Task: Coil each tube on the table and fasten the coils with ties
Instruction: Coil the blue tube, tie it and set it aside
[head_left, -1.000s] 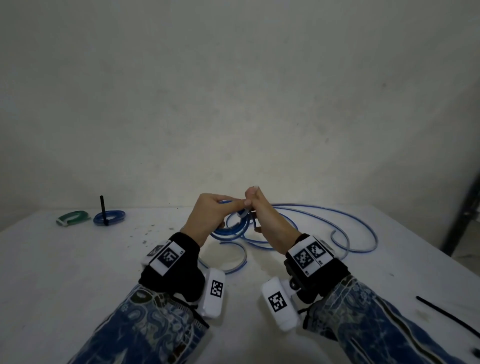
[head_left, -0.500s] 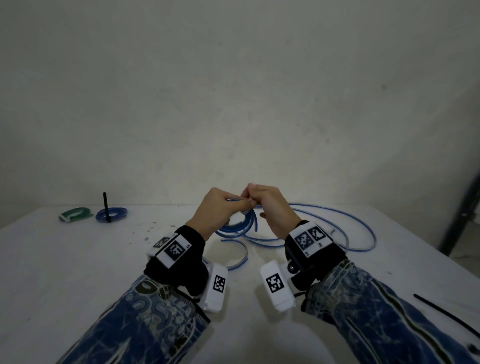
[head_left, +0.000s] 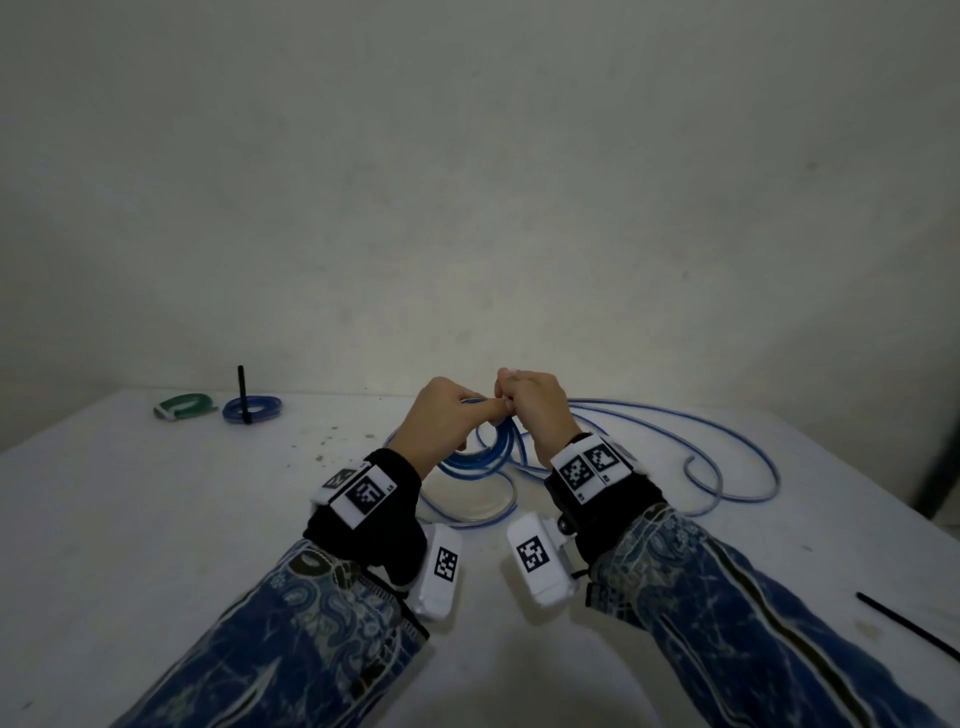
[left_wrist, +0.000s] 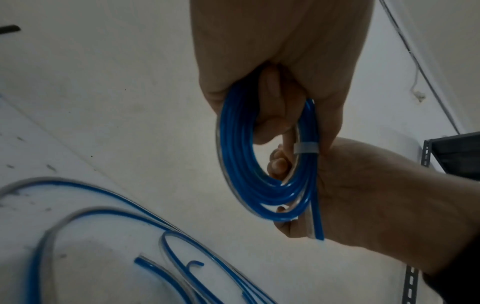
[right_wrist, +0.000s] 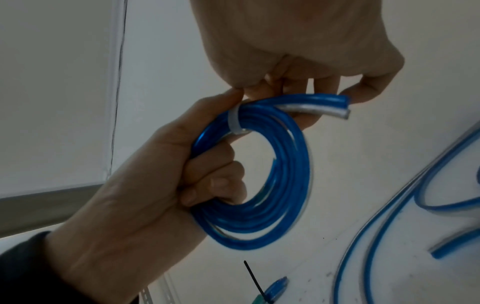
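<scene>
A small coil of blue tube (head_left: 483, 457) hangs between my two hands above the table. My left hand (head_left: 447, 415) grips the coil's side, fingers curled through its middle (right_wrist: 207, 179). A thin white tie (right_wrist: 235, 123) is wrapped round the strands near the top (left_wrist: 306, 148). My right hand (head_left: 530, 405) pinches at that tie, fingers curled over the two cut tube ends (right_wrist: 324, 105). A long loose blue tube (head_left: 727, 467) lies in loops on the table behind and to the right.
At the far left of the white table (head_left: 156, 519) lie a green coil (head_left: 184, 405) and a blue coil (head_left: 252, 409) with a black tie standing up from it. Another black tie (head_left: 909, 623) lies at the right edge. A wall stands right behind the table.
Both hands have risen slightly and turned, still together on the coil. The coil hangs more upright between them now.
</scene>
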